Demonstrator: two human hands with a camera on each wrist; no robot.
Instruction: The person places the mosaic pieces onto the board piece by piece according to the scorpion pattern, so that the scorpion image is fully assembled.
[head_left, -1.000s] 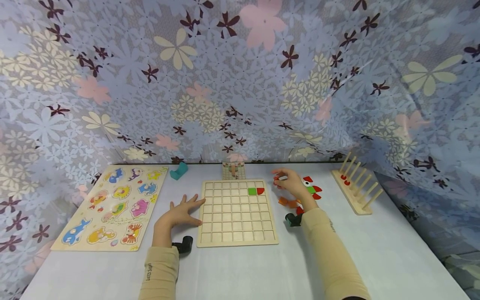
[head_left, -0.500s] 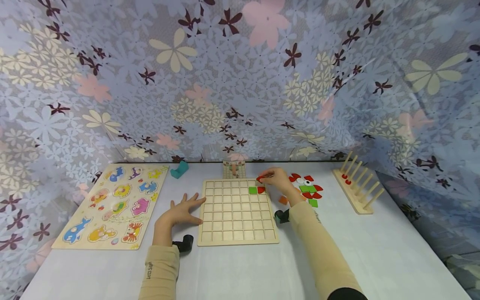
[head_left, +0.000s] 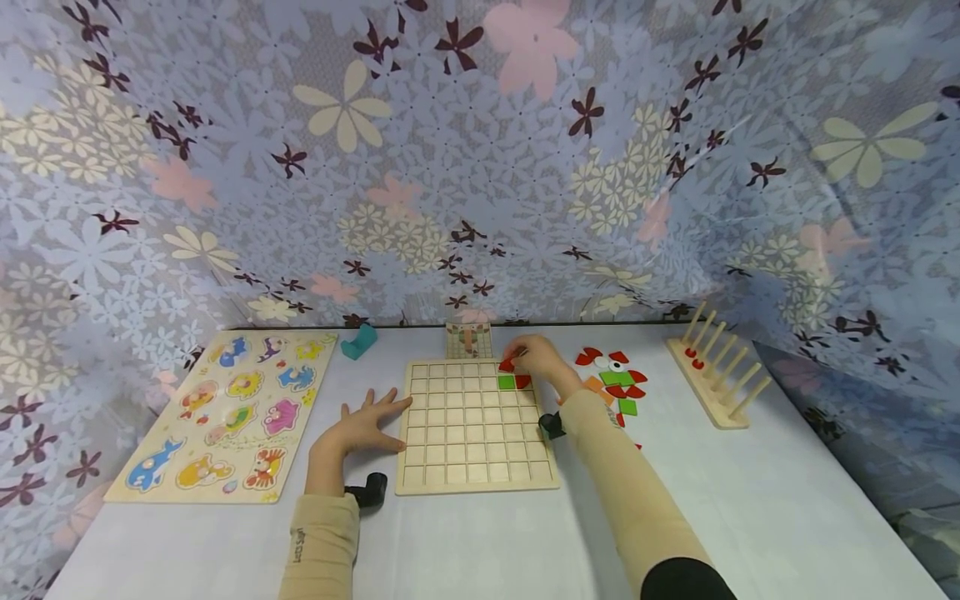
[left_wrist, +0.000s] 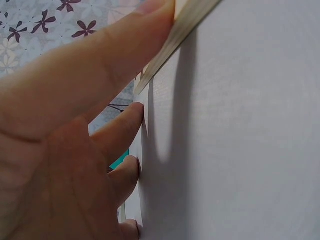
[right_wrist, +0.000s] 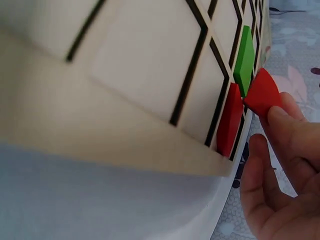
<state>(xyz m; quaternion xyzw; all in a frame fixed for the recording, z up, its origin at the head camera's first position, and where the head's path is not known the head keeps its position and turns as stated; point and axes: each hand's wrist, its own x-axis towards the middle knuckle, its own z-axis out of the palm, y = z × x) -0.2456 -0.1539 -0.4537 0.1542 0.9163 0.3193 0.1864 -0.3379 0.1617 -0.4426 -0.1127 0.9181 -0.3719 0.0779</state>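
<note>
Red piece (right_wrist: 262,91): one, flat and thin, plain solid red, a fan shape with a rounded outer edge narrowing to a point. Held tilted at the far edge of the board, near its far right corner; contact with the board cannot be told.

Right hand (head_left: 534,357): thumb and fingertips pinched together on the red piece.

Board (head_left: 455,435): pale wood, square, ruled into cells by raised strips; on the tabletop (head_left: 465,550), toward the middle.

Seated in the board by its far right corner: green square (right_wrist: 245,60), bright, smooth-faced; corner piece (right_wrist: 230,120), red, one side curved, just beside it.

Left hand (head_left: 360,429): fingers spread, gripping nothing, touching the board's left edge.

Loose pieces (head_left: 615,378): red, green, orange, white; right of the board.
</note>
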